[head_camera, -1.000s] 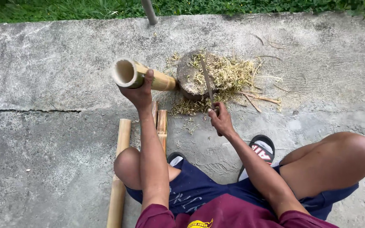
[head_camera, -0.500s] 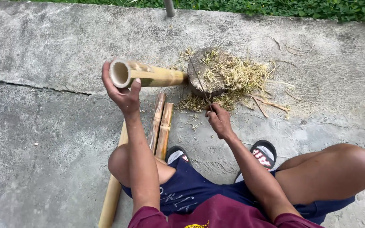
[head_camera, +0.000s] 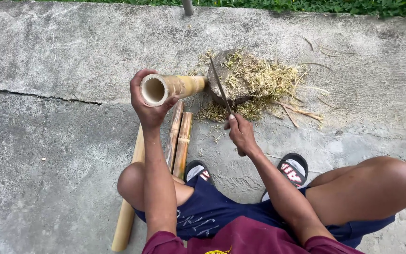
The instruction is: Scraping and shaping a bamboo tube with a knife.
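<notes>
My left hand point(head_camera: 147, 106) grips the near, open end of a hollow bamboo tube point(head_camera: 175, 87). The tube's far end rests against a round wooden chopping block point(head_camera: 229, 77) on the concrete. My right hand point(head_camera: 241, 134) holds the handle of a long knife point(head_camera: 221, 87). Its blade points away from me and lies over the block's left edge, just right of the tube's far end. Bamboo shavings point(head_camera: 264, 80) cover the block and the ground around it.
Split bamboo strips point(head_camera: 180, 138) and a longer bamboo pole point(head_camera: 128, 197) lie on the concrete between my knees and to the left. A crack point(head_camera: 38, 96) runs across the slab at left. Grass point(head_camera: 306, 5) borders the far edge, with a metal post point(head_camera: 188, 6).
The view has swung so hands and block sit further right. My left hand has turned the tube's open end more toward me. The knife stays at the block.
</notes>
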